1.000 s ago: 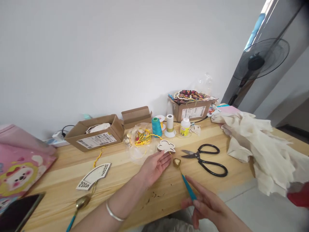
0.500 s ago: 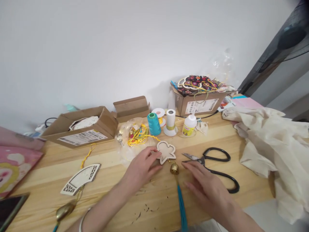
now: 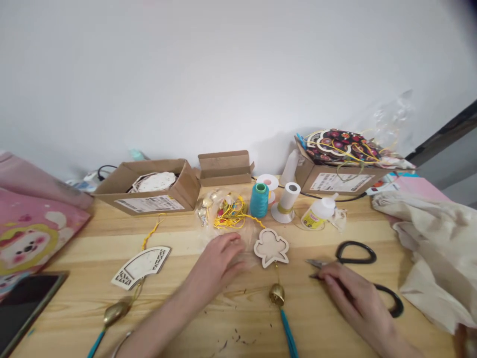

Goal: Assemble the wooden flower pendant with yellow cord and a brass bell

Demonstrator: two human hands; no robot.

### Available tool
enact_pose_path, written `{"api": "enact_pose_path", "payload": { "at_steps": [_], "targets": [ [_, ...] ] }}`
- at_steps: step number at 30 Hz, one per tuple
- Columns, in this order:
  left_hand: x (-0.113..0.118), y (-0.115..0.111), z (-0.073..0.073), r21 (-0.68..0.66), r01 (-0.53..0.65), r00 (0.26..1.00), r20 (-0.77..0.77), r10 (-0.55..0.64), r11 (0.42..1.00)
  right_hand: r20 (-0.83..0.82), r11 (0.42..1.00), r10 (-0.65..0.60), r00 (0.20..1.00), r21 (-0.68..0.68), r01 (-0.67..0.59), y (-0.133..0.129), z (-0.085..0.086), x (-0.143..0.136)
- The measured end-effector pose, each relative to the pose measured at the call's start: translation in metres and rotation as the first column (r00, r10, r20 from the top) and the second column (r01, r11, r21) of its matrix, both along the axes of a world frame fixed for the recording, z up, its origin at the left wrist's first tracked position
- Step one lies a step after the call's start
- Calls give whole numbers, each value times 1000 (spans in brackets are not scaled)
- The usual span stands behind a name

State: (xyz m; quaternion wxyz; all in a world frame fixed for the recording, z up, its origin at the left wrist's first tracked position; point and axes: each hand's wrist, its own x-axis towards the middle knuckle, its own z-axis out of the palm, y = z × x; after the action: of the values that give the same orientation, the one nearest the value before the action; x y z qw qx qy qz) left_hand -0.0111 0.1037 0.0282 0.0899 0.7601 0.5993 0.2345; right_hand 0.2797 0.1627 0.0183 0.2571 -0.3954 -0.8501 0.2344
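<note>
My left hand [image 3: 222,257] hovers or rests just left of a cloud-shaped wooden ornament [image 3: 272,244], fingers apart and holding nothing. Yellow braided cord runs from the ornament's top; beneath it hang a brass bell [image 3: 277,294] and a teal tassel [image 3: 287,332]. On the right, my right hand [image 3: 354,296] has its fingers closed over the pivot of black-handled scissors [image 3: 357,252]. The blades point left, and the hand covers part of the lower handle. A fan-shaped wooden ornament [image 3: 143,266] lies at left with its own bell [image 3: 116,313].
Behind the hands stand teal thread [image 3: 259,200], a white spool [image 3: 289,201], a glue bottle [image 3: 319,213] and a plastic bag of cords [image 3: 227,211]. Cardboard boxes [image 3: 190,186] line the wall. Cream cloth [image 3: 428,248] lies right; a dark-screened device [image 3: 30,308] lies left.
My left hand has come off the cloud ornament. My right hand has moved right and its fingers have closed on the scissors. The camera view has shifted left.
</note>
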Motion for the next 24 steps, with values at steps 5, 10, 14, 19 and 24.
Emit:
{"api": "enact_pose_path", "payload": {
  "at_steps": [5, 10, 14, 19, 24],
  "targets": [
    [-23, -17, 7, -10, -66, 997, 39, 67, 998, 23, 997, -78, 997, 23, 77, 11, 13, 0],
    [-22, -10, 14, 27, -5, 996, 94, 3, 1000, 73, 984, 163, 984, 63, -167, 26, 21, -44],
    [-13, 3, 11, 9, 50, 996, 73, -50, 999, 210, 953, 261, 942, 100, -287, 38, 14, -77],
    [-11, 5, -1, -26, 8, 1000, -22, -9, 1000, 208, 934, 331, 920, 65, -351, 43, 15, -81],
    [-21, 3, -9, -15, -29, 999, 16, 29, 999, 167, 929, 351, 921, 56, -365, 42, 18, -67]
  ]
}}
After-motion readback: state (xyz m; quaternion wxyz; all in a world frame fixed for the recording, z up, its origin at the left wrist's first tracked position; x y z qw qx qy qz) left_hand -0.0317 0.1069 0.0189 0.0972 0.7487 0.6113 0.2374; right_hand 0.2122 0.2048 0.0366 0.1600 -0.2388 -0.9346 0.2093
